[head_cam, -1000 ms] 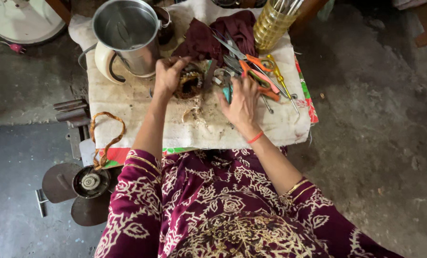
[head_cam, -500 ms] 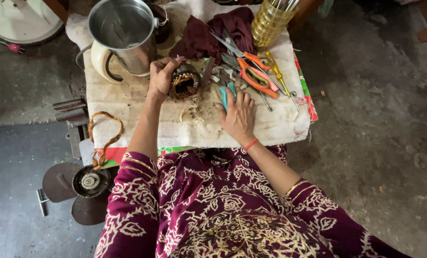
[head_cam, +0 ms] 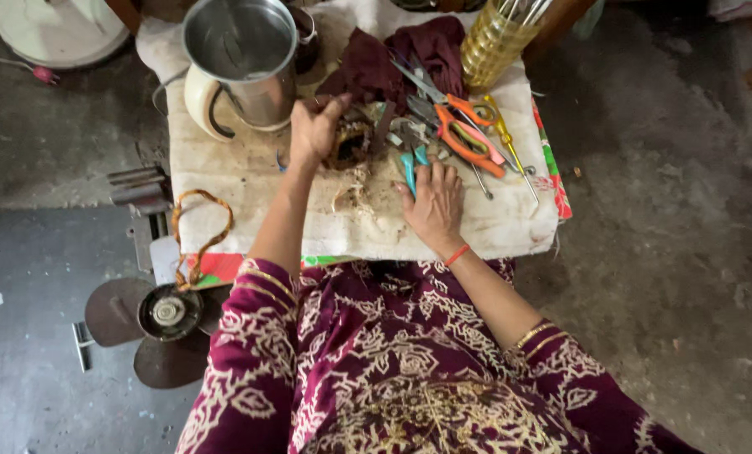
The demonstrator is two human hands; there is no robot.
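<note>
So here we've got our left hand (head_cam: 313, 130) wrapped over the near-left side of the round brownish wound-coil part (head_cam: 351, 143), fingers curled and pressed against its rim, thumb up toward the top edge, so that one's clamped on it. The coil sits near the middle of the off-white cloth-covered work board (head_cam: 250, 181), just below the dark maroon rag (head_cam: 393, 59) and right of the steel jug with the cream handle (head_cam: 241, 63). Our right hand (head_cam: 433, 202) lies flat on the cloth, palm down, fingers together-ish and pointing up the board, with the fingertips just touching or right at the teal-handled small tool (head_cam: 410, 168); we can't tell if it's actually pinched, it looks more like resting on it than gripping. The bit that matters: that teal tool lies directly ahead of the right fingertips, long axis running roughly away from us, tilted slightly left toward the coil, so the right hand is clearly the nearer one to it. Further right and beyond are the orange-handled scissors (head_cam: 464, 139) and the yellow-handled screwdriver (head_cam: 506, 139), both angled diagonally, apart from either hand. The yellow ribbed glass holder (head_cam: 494, 42) stands at the back, well clear.
</note>
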